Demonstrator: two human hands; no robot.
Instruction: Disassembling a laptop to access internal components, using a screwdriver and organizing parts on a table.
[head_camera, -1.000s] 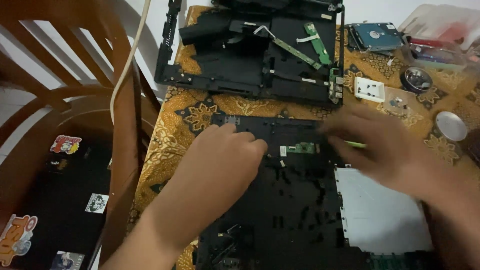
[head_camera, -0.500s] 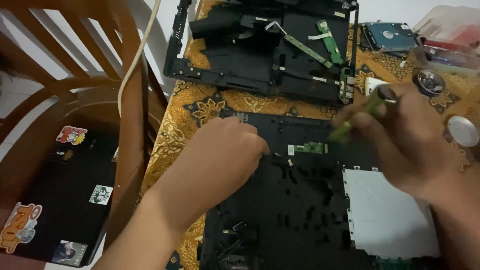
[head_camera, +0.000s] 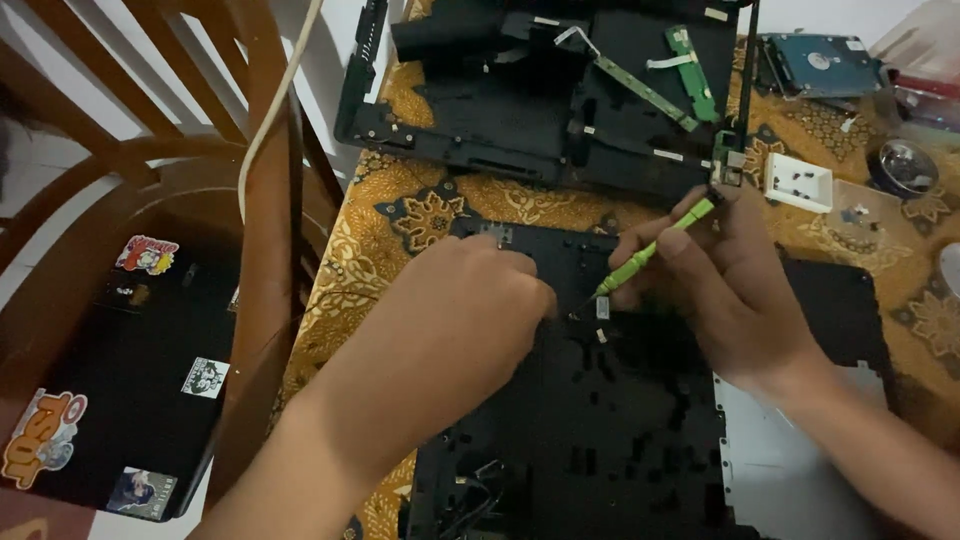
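Patterned gold cloth (head_camera: 360, 250) spread over table, dismantled black laptop panel (head_camera: 600, 430) laid on it. Left hand (head_camera: 470, 310) curled, pressed on panel's upper edge; anything gripped cannot be told. Green screwdriver (head_camera: 650, 250) pinched in right hand (head_camera: 730, 290), axis slanted upper-right to lower-left, tip set on panel just beside left knuckles. Second chassis (head_camera: 500, 110) parked behind.

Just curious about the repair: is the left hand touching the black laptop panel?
Touching. The head view shows the left hand pressed flat on the black laptop panel, no gap.
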